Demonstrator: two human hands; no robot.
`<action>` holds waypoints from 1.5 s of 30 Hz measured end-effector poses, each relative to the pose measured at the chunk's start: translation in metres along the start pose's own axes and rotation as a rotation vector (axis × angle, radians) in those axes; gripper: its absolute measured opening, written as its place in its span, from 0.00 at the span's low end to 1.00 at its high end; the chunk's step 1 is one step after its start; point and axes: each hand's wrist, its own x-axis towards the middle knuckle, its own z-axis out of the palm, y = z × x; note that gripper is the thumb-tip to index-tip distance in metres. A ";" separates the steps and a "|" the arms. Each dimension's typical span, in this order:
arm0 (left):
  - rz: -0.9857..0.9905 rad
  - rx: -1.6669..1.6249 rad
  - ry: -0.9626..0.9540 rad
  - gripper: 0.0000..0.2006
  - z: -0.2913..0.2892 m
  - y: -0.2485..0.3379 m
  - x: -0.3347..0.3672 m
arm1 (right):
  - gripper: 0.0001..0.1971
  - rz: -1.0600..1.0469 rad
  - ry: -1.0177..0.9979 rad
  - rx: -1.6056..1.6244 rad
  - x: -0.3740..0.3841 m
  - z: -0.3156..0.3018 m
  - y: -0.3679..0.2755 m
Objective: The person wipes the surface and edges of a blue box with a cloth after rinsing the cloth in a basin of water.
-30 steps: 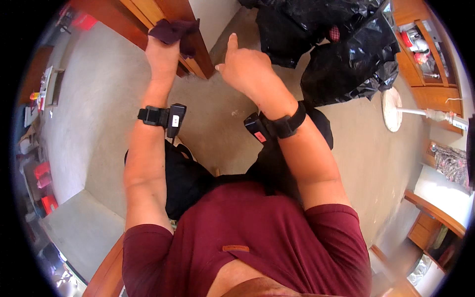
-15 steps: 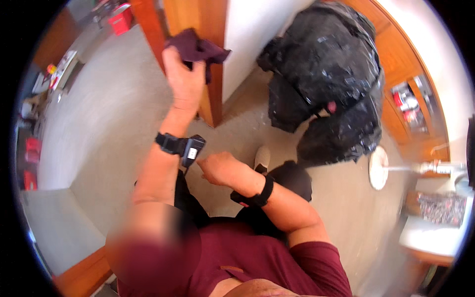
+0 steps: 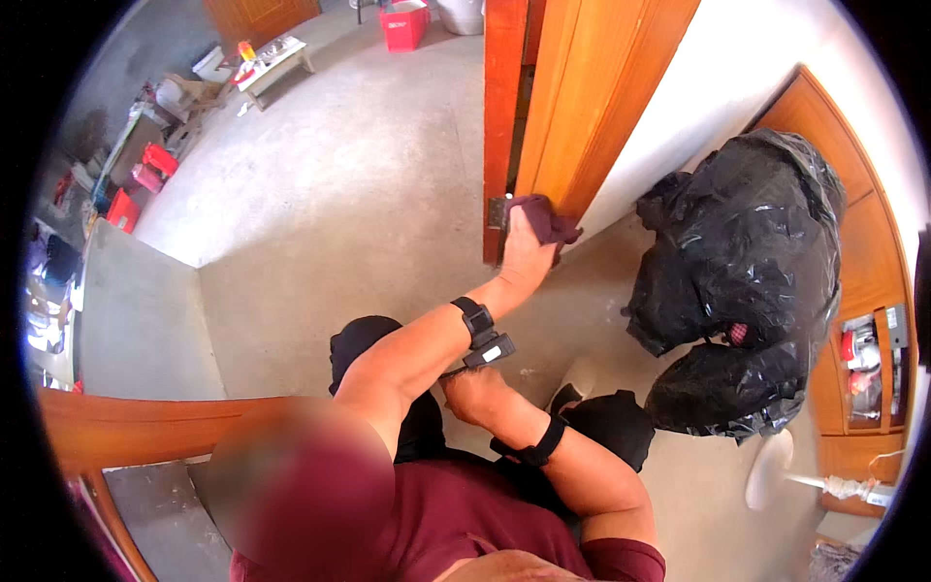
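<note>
Above frame centre, left hand (image 3: 527,256) grips maroon cloth (image 3: 546,219); right hand (image 3: 476,396) curls closed, lower. Frame right: black bag (image 3: 754,233), contents unclear.

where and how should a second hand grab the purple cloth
The cloth is probably best pinched at its loose corner, coming from the picture's right: that corner juts out free, while the left hand already holds the bunched left part.

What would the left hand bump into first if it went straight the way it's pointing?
Probably the wooden post, just beyond the dark cloth in the left hand; cloth and wood may be touching, but depth is unclear.
</note>
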 end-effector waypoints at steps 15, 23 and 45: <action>0.221 0.011 0.071 0.22 -0.005 -0.011 0.024 | 0.05 -0.043 0.242 -0.209 -0.009 0.009 -0.012; 0.268 -0.080 0.084 0.18 -0.020 0.057 0.063 | 0.10 -0.009 -0.111 -0.010 0.005 -0.007 -0.013; 0.338 0.174 0.082 0.23 -0.014 0.046 0.055 | 0.09 -0.060 -0.062 -0.031 -0.005 0.001 -0.019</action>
